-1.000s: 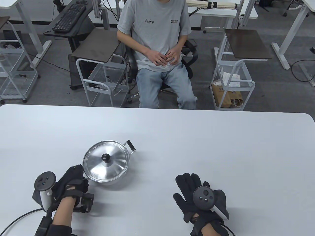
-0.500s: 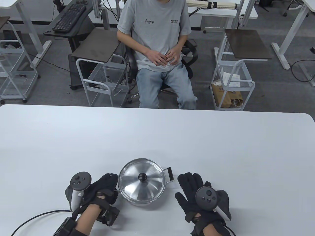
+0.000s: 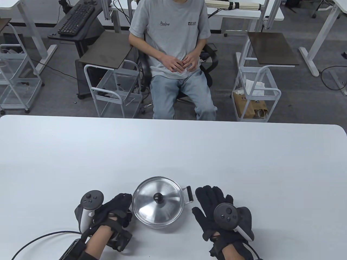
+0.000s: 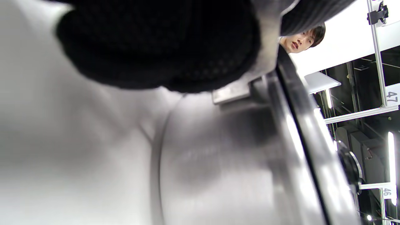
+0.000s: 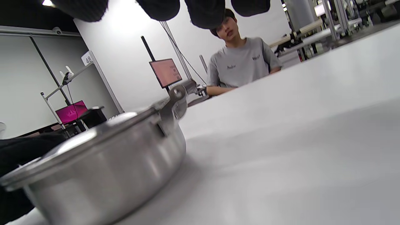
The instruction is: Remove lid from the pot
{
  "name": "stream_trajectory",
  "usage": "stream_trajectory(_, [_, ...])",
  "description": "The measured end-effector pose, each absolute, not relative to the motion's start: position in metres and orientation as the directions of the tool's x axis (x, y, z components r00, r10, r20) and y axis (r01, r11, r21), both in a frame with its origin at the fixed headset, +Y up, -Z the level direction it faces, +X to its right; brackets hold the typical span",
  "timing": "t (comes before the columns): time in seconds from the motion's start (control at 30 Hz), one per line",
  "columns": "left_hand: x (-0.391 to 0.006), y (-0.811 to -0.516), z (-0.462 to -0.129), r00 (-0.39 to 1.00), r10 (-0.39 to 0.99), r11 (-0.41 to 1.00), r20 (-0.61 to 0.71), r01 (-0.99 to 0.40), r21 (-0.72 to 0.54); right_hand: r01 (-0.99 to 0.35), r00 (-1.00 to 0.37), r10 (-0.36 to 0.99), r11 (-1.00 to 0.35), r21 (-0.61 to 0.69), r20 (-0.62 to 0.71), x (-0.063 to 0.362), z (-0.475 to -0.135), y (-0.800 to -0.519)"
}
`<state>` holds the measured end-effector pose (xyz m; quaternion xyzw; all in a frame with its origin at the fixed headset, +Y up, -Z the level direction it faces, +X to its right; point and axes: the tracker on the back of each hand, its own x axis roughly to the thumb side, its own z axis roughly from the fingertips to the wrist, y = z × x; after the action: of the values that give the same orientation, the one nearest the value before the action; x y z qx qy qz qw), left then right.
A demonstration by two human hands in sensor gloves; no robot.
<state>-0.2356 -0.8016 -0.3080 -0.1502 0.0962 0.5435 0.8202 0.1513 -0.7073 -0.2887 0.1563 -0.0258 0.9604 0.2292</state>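
Observation:
A steel pot stands on the white table near the front edge. Its steel lid with a black knob sits on it. My left hand grips the pot's left handle, which the glove hides. In the left wrist view my gloved fingers wrap the handle above its bracket, beside the pot wall. My right hand lies flat and open on the table just right of the pot's right handle, apart from it. The right wrist view shows the pot and that handle.
The white table stretches far back and to both sides. A seated person faces me beyond the far edge. A cable runs from my left wrist across the table's front left.
My left hand has slid the pot by its handle from the left to the centre, close to my right hand. In the last half second it barely moved. The right hand stayed put.

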Motion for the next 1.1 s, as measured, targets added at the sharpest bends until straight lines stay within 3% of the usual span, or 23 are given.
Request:
stream_trajectory(0.27, [-0.235, -0.802, -0.307, 0.385, 0.862, 0.357, -0.329, -0.923, -0.144, -0.346, -0.847, 0.302, -0.938, -0.022, 0.437, 0.082, -0.305, -0.672])
stream_trajectory(0.67, [-0.234, -0.802, -0.307, 0.386, 0.859, 0.36, -0.336, -0.923, -0.139, 0.07, -0.888, -0.077, -0.997, -0.032, 0.452, 0.006, -0.318, -0.706])
stream_trajectory(1.1, [-0.234, -0.803, -0.307, 0.392, 0.857, 0.367, -0.335, -0.92, -0.137, 0.104, -0.875, -0.126, -0.992, -0.073, 0.467, -0.015, -0.324, -0.715])
